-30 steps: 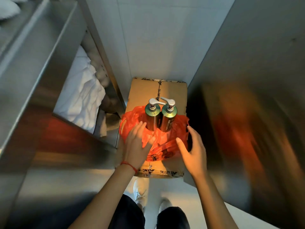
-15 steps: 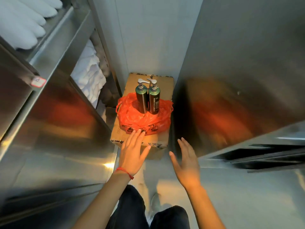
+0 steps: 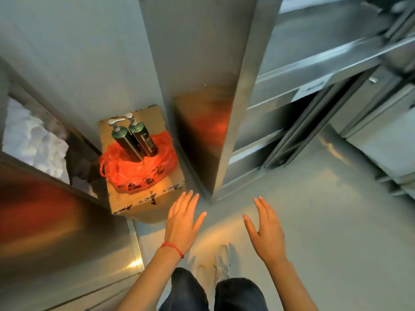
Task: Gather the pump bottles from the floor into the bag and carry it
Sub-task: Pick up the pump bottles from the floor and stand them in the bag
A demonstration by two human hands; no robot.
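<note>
Both hands hang flat and spread, holding nothing: the left hand (image 3: 183,219), with a red cord (image 3: 172,249) at its wrist, and the right hand (image 3: 266,230) well apart beside it. Ahead and to the left of the left hand, two bottles (image 3: 137,140) stand side by side, touching, in the crumpled red bag (image 3: 137,169) on a box (image 3: 166,187). The left fingertips are near the box's front corner, not touching.
</note>
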